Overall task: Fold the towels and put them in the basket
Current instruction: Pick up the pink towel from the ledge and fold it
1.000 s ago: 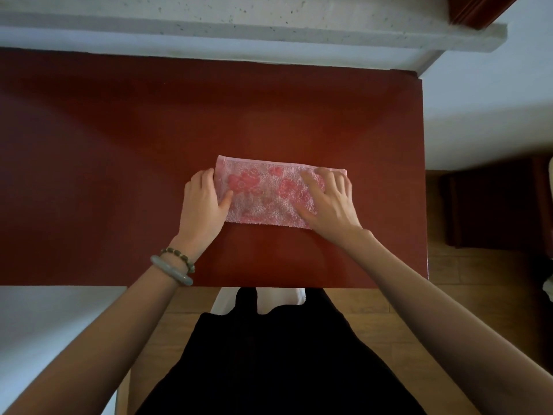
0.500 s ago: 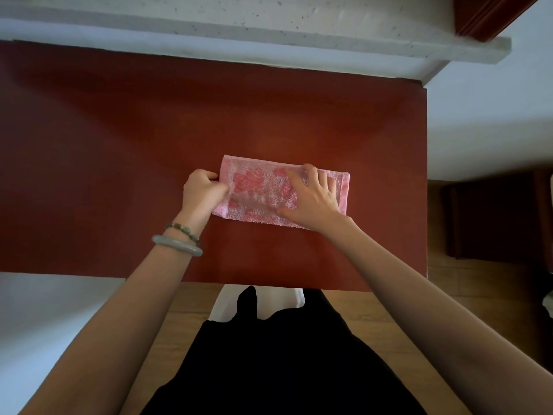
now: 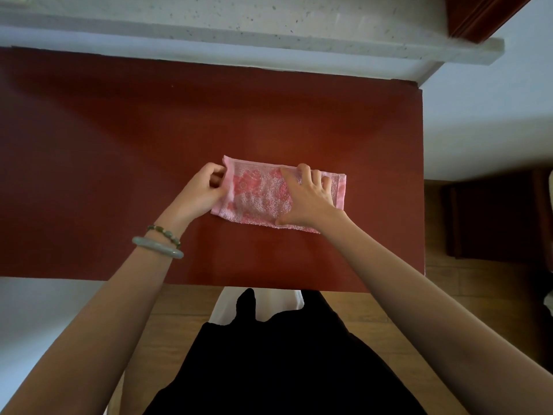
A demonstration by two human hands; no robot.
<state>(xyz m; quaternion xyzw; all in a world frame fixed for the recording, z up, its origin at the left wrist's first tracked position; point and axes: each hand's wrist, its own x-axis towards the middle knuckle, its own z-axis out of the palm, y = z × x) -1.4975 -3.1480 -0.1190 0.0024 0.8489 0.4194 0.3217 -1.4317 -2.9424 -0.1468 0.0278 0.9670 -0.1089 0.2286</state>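
A small pink towel (image 3: 260, 193) with a red flower pattern lies folded into a strip on the dark red table (image 3: 119, 145). My left hand (image 3: 200, 190) pinches the towel's left short edge, which is raised slightly off the table. My right hand (image 3: 308, 199) lies flat with fingers spread on the towel's right half, pressing it down. No basket is in view.
The table's right edge (image 3: 422, 190) and near edge run close to my hands. A pale stone ledge (image 3: 269, 31) borders the far side. Dark wooden furniture (image 3: 493, 217) stands on the wood floor to the right. My left wrist wears two bracelets (image 3: 161, 244).
My left hand went from lying flat on the towel's left end to pinching and lifting that edge. My right hand slid a little toward the towel's middle and stays pressed.
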